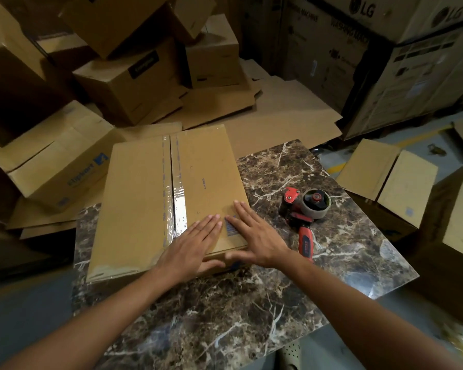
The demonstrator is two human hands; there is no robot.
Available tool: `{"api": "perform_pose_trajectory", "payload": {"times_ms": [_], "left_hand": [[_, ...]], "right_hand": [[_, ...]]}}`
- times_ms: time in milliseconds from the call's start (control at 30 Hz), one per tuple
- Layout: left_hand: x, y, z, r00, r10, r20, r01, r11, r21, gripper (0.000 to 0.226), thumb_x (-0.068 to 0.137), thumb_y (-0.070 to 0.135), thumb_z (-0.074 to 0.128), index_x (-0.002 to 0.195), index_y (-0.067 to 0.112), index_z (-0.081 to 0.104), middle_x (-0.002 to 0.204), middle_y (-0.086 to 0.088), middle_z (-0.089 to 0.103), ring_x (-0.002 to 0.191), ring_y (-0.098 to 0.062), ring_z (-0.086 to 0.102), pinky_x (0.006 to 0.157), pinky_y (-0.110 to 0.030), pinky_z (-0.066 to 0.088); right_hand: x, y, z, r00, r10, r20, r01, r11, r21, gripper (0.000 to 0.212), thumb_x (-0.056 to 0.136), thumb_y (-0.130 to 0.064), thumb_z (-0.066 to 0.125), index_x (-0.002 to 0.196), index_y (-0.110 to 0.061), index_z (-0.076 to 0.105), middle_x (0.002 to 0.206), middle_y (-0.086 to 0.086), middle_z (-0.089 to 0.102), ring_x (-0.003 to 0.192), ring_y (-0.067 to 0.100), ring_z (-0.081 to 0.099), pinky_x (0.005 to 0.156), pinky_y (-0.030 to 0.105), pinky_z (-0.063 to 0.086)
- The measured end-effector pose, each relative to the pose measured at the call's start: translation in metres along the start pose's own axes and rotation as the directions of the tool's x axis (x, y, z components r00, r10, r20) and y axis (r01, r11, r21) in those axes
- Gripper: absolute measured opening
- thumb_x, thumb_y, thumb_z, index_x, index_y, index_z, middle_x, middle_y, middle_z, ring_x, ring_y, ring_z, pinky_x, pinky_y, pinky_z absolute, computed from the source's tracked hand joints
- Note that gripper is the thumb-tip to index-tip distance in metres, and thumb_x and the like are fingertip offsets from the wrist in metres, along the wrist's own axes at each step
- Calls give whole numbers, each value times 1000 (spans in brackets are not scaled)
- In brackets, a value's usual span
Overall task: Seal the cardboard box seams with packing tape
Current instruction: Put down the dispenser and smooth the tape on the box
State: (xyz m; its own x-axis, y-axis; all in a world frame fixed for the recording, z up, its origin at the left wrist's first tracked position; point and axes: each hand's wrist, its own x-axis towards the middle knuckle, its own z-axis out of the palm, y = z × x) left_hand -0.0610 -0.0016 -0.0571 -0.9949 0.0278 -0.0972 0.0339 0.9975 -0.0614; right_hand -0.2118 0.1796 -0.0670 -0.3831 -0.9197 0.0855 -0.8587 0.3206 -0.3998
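Note:
A flat brown cardboard box (134, 198) lies on the marble tabletop (251, 311). Clear shiny tape (171, 193) runs along its centre seam from the far edge to the near edge. My left hand (190, 247) rests flat on the box's near right part, fingers spread, thumb over the near edge. My right hand (251, 236) lies flat beside it on the box's near right corner, thumb down the front side. Neither hand holds anything. A red and black tape dispenser (304, 209) with a tape roll lies on the tabletop to the right of the box, untouched.
Stacks of closed cardboard boxes (129, 84) and flattened cardboard (278, 116) crowd the floor behind and to the left. Large printed appliance cartons (401, 62) stand at the back right. An open box (390, 180) sits to the right of the table.

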Motion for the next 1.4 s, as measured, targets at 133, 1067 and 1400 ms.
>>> {"api": "perform_pose_trajectory", "payload": {"times_ms": [133,1067,1400], "left_hand": [[-3,3,-2,997,-52,-50,48,996,-75,78,98,68,12,155,15,7,162,-3,5,150,-17,3,121,-40,8],[-12,15,-3,962,-250,-107,251,968,3,106,69,71,66,144,1,40,149,-15,43,140,-29,39,114,-44,27],[-19,11,3,956,-291,34,292,954,-61,106,79,86,13,154,12,1,163,-8,-5,151,-24,-6,121,-42,-1]], "right_hand": [[-2,-32,13,875,411,-254,-225,812,538,72,89,-71,32,143,-25,46,164,1,15,150,11,12,116,39,22],[23,-58,18,904,288,-315,-329,940,-86,73,100,-54,12,139,-7,51,153,19,37,145,29,30,115,44,34],[13,-50,15,997,-44,57,64,904,-423,82,97,-65,5,148,-9,35,157,18,25,147,32,20,118,49,25]]}}
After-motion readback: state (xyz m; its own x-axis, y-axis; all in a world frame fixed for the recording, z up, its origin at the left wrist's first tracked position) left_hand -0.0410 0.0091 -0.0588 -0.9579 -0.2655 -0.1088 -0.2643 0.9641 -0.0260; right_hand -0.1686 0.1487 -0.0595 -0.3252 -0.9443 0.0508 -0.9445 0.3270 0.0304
